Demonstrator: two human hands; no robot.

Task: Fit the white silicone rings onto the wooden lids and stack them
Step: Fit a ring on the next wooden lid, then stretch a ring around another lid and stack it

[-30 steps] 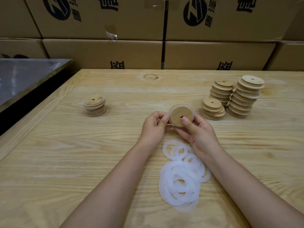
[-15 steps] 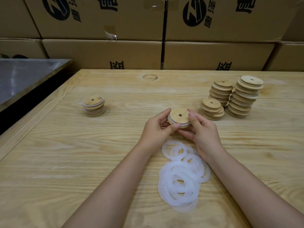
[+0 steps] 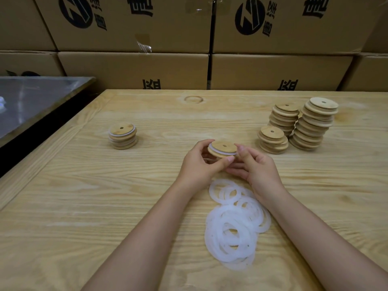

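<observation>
Both hands hold one round wooden lid with a small centre hole, lying nearly flat above the table's middle. A white silicone ring sits around its narrower step. My left hand grips its left and near edge; my right hand touches its right edge with fingertips. A loose pile of white silicone rings lies on the table below my hands. At the left stands a short stack of ringed lids. At the right stand three stacks of bare wooden lids.
The work surface is a pale wooden table. Cardboard boxes form a wall behind its far edge. A grey metal surface lies beyond a dark gap at the left.
The lid was tilted up on edge facing me with the ring around it; it has been turned down nearly flat, and my hands have lowered slightly.
</observation>
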